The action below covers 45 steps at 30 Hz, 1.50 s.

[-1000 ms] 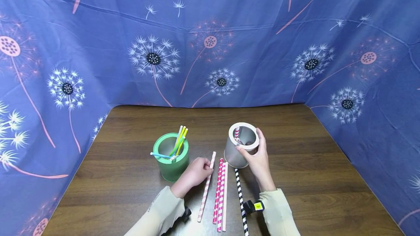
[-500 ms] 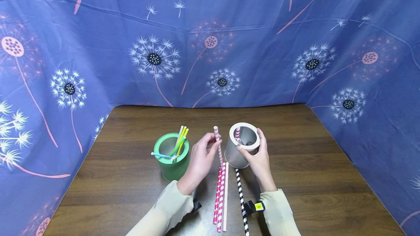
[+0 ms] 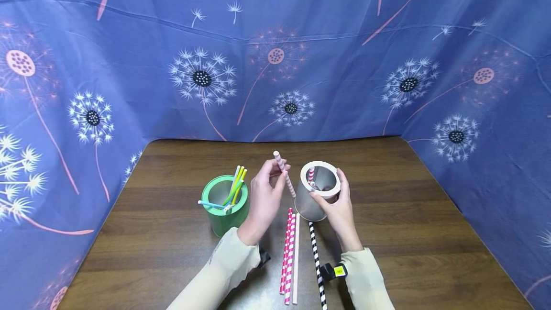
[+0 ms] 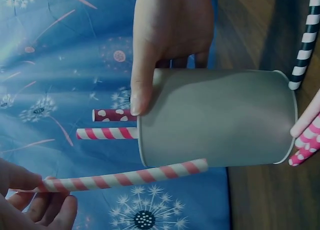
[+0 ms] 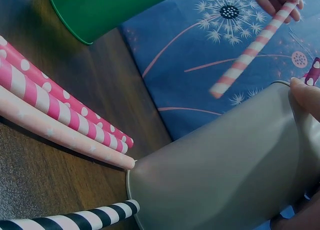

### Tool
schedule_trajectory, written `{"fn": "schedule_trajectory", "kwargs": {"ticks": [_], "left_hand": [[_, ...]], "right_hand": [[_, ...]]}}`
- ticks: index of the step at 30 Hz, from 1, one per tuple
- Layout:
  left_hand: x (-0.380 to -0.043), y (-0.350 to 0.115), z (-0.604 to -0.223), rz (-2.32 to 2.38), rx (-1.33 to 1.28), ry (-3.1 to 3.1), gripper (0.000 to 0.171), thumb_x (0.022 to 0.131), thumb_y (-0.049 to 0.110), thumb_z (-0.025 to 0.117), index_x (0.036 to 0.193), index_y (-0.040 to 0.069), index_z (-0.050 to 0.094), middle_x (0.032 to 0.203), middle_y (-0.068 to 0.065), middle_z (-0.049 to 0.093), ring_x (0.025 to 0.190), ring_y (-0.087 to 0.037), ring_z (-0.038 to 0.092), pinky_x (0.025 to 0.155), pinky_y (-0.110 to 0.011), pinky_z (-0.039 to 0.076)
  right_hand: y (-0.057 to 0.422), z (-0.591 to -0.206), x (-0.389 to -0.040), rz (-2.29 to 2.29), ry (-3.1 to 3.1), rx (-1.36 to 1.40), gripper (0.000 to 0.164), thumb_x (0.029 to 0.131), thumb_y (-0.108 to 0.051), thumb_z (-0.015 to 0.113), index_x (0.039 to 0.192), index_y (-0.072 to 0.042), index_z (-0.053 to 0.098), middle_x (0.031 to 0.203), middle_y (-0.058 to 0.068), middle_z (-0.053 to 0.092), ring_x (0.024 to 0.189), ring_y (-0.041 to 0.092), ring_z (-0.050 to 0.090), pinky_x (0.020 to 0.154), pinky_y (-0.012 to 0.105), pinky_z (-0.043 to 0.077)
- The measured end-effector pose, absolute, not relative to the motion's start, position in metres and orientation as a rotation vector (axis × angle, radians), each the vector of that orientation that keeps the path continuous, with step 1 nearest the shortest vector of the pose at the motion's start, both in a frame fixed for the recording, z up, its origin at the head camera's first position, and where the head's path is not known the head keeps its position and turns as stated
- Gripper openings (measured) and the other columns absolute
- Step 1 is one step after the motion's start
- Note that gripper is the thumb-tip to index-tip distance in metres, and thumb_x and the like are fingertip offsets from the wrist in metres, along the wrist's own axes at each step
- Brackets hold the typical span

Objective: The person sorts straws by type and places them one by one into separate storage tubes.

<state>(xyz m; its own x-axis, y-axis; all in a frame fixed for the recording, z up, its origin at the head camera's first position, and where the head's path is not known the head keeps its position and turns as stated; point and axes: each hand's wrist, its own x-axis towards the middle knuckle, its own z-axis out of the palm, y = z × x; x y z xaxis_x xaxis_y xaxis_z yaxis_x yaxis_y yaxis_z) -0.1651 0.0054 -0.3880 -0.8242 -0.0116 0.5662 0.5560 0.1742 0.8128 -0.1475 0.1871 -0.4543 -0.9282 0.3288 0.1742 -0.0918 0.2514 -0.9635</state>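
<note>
While the blue cloth (image 3: 336, 85) is hanging behind the brown table (image 3: 387, 233) just as before, and the green can (image 3: 225, 223) and gray can (image 3: 306, 203) are keeping their places, the left hand (image 3: 263, 197) is now holding the banded straw (image 4: 125, 179) up in the air. A second ago that straw was lying flat on the table; half a second ago it was standing almost straight up, and now its top is leaning left.

The right hand (image 3: 343, 212) is gripping the gray can, its thumb and fingers curling around the rim on two sides. The left thumb and fingers are pinching close together on the upper part of the banded straw, so most of it is sticking out below them. Its low end is hanging just beside the gray can, outside it, with a gap showing.

The cloth is wearing fluffy flowers and soft folds. The table is showing wood lines. Both cans are standing round and smooth. On the table are lying a black-and-white straw (image 3: 316, 260), a pink striped straw (image 3: 290, 258), a spotty pink straw (image 3: 285, 257) and a pale pink straw (image 3: 296, 262) with stars. Thin bright straws (image 3: 239, 186) are poking from the green can, and two patterned straws (image 4: 105, 134) from the gray one.
</note>
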Motion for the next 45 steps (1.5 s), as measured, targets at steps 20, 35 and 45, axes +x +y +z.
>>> {"fn": "schedule_trajectory", "kwargs": {"ticks": [20,35,45], "left_hand": [[-0.173,0.012,-0.362,-1.654,-0.515,-1.744,0.017,0.088,0.000,0.066,0.105,-0.004,0.064,0.101,-0.015,0.072,0.095,-0.024,0.071,0.084,-0.026,0.056],[-0.184,0.022,-0.372,-1.664,-0.600,-1.625,0.017,0.089,0.002,0.065,0.103,-0.007,0.064,0.098,-0.019,0.071,0.094,-0.029,0.070,0.086,-0.029,0.056],[-0.192,0.030,-0.385,-1.705,-0.650,-1.605,0.017,0.090,0.002,0.064,0.104,-0.008,0.064,0.099,-0.021,0.070,0.094,-0.031,0.070,0.087,-0.032,0.056]], "right_hand": [[0.188,-0.455,-0.148,1.736,-2.184,-0.212,0.097,0.078,-0.014,0.080,0.154,-0.018,0.020,0.160,0.005,0.023,0.145,0.022,0.028,0.118,0.041,0.022],[0.189,-0.455,-0.149,1.770,-2.202,-0.263,0.096,0.078,-0.008,0.079,0.154,-0.014,0.019,0.159,0.008,0.023,0.145,0.024,0.027,0.119,0.041,0.021],[0.187,-0.454,-0.147,1.746,-2.180,-0.212,0.096,0.079,-0.013,0.079,0.154,-0.018,0.019,0.159,0.006,0.024,0.144,0.023,0.028,0.118,0.042,0.023]]}}
